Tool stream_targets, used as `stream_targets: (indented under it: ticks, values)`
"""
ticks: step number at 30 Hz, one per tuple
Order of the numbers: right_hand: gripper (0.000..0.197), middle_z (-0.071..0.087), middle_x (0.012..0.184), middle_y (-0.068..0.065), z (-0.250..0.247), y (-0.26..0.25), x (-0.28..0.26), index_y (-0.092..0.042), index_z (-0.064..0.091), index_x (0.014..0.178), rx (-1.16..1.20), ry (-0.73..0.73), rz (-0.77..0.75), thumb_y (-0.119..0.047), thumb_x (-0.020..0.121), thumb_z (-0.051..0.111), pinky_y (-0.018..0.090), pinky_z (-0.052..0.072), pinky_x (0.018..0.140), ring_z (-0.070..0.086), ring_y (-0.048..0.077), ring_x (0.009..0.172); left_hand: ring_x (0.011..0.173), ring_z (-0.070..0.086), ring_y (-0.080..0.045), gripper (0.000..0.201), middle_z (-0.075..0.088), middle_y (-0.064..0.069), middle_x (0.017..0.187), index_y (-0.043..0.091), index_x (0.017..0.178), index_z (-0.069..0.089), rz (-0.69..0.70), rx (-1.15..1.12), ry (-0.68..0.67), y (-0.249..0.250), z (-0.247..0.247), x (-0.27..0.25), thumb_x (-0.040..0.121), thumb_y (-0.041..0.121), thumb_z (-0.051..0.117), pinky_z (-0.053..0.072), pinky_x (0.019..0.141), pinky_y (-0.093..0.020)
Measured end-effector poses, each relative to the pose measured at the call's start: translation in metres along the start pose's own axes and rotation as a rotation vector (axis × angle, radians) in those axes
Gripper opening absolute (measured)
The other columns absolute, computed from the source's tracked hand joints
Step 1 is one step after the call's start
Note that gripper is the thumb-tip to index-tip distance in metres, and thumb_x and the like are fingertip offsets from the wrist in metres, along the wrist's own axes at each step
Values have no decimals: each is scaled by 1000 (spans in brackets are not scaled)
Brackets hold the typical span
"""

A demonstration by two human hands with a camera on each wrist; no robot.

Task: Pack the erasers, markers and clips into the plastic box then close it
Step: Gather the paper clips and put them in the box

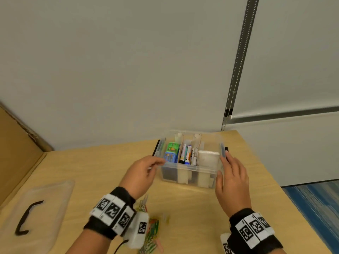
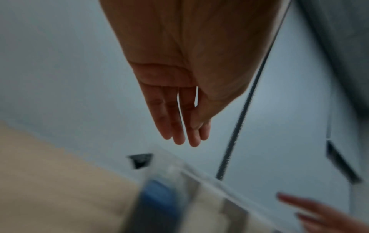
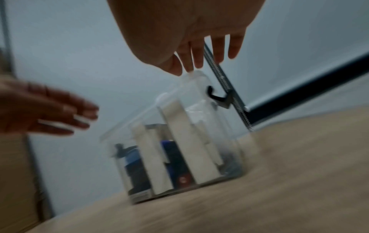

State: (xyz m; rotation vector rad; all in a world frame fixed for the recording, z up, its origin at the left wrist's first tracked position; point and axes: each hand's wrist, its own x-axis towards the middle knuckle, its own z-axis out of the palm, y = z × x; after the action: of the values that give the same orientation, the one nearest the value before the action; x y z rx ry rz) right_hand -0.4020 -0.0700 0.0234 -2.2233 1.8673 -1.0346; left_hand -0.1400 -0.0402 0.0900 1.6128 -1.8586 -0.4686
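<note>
The clear plastic box (image 1: 190,169) stands open on the wooden table, blurred in the wrist views (image 3: 229,135) (image 2: 201,175). Inside it are a green and blue eraser pack (image 1: 171,152) on the left, markers (image 1: 188,155) in the middle and a white eraser (image 1: 209,157) on the right. My left hand (image 1: 146,167) (image 2: 179,118) hovers at the box's front left corner with straight fingers, holding nothing. My right hand (image 1: 231,171) (image 3: 199,52) lies flat against the box's right side, fingertips at its rim. Coloured paper clips (image 1: 153,232) lie on the table by my left wrist.
The clear lid (image 1: 55,197) with a black handle (image 1: 27,217) lies flat at the table's front left. A cardboard sheet (image 1: 16,143) leans at the far left. A white wall rises just behind the box. The table's edge (image 1: 271,173) runs along the right.
</note>
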Motion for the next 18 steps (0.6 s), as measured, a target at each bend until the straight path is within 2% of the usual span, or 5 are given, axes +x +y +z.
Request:
stream_targets:
  ticks: [3,7,11,15,18]
  values:
    - [40,41,139,-1,-1,-38,-14,-17,48,129,95,-8,-189,-23,91,40,36,32,110,33,17,133,108,58,-8,32,63,7,118,24,119,61,-163,181,-42,-57,-14,-28,96,10,43,45,90,-17]
    - [34,45,131,-7,29,-90,-29,-21,50,125,124,-412,-367,-22,94,38,25,42,99,41,10,121,132,40,-21,47,39,-4,147,17,143,37,-352,422,-379,-105,-6,-40,97,7,34,34,108,-30]
    - [44,31,146,3,74,-127,-33,-14,36,140,-15,-816,-408,-17,96,36,39,41,102,33,22,132,140,27,-24,60,20,-6,156,14,150,21,-251,452,-578,-114,13,-38,93,0,37,25,115,-32]
    - [59,4,160,3,102,-142,-40,-15,15,151,-155,-994,-423,-15,97,38,40,22,116,9,24,146,142,24,-22,69,13,-3,158,12,150,20,-176,507,-619,-117,17,-49,88,-9,42,24,117,-31]
    - [59,9,159,3,103,-140,-51,-15,16,151,-207,-1024,-446,-14,96,38,40,23,116,10,23,146,140,26,-22,63,18,-5,156,10,149,23,-145,499,-553,-123,15,-74,91,-4,41,25,116,-31]
